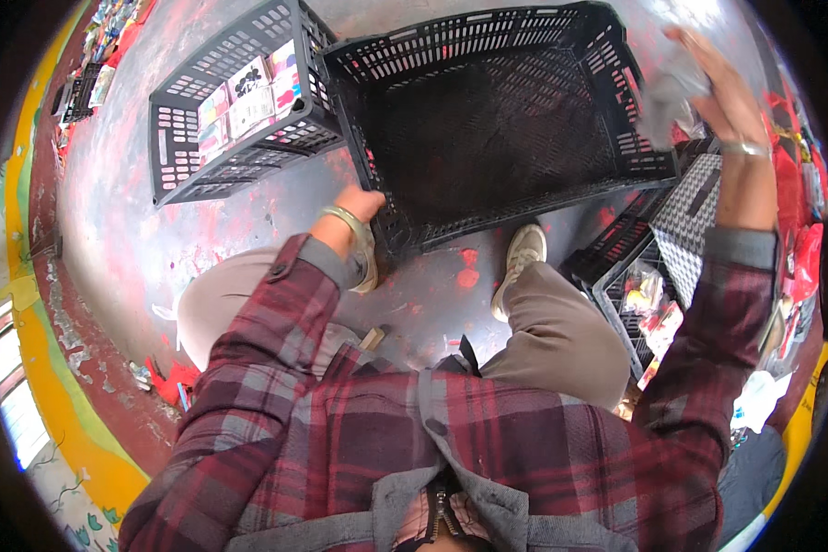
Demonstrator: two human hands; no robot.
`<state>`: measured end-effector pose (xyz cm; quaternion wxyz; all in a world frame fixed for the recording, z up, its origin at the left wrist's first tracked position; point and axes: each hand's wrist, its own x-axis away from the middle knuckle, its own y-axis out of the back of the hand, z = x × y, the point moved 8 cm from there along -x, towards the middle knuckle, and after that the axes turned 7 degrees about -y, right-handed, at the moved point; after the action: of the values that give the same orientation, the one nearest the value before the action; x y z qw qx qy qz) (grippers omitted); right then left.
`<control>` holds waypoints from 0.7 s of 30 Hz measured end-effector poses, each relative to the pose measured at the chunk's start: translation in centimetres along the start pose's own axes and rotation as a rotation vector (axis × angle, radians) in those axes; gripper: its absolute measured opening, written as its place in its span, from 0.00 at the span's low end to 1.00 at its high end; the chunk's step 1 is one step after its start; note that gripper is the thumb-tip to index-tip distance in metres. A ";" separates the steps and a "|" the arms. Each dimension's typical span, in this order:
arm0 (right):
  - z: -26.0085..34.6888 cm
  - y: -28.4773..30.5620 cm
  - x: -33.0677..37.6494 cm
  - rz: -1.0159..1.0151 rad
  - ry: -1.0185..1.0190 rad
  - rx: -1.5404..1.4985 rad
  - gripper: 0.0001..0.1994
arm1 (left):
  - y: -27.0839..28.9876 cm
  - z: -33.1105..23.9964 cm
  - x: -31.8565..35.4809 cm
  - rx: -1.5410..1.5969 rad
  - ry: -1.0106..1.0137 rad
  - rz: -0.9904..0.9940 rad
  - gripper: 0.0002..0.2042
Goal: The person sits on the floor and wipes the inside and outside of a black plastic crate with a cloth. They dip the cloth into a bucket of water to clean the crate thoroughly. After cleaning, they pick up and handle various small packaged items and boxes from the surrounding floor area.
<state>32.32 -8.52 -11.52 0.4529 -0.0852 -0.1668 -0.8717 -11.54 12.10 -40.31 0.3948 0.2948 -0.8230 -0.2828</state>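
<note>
While the large empty black crate (pixel 497 120) sits tilted on the floor at 12 o'clock, the left hand (pixel 363 204) clamps its near corner and the right hand (pixel 713 78) at 2 o'clock clutches a grey cloth (pixel 669 97). At 10 o'clock another crate (pixel 239 101) holds packets.

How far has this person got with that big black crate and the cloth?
Done: the big black crate looks empty inside. In hand: the left hand grips its near corner, tilting it, while the right hand holds a grey cloth at its far rim. Left: the smaller crate beside it holds packets and sits untouched.
</note>
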 end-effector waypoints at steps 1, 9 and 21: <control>0.6 -2.9 -0.2 0.032 0.034 -0.134 0.17 | 2.1 -2.0 0.8 -0.063 -0.028 -0.026 0.24; -7.0 -25.8 -8.0 0.232 -0.239 -0.918 0.09 | 10.3 -7.3 7.6 1.073 0.230 0.113 0.16; -21.6 -46.4 -5.6 -0.069 0.023 -0.109 0.25 | 19.5 -15.5 10.6 0.610 -0.308 -0.062 0.14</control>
<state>-2.35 12.62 -43.23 0.4193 -0.0938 -0.1167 -0.8954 -9.48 13.94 -13.41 0.1508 0.3779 -0.9103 -0.0766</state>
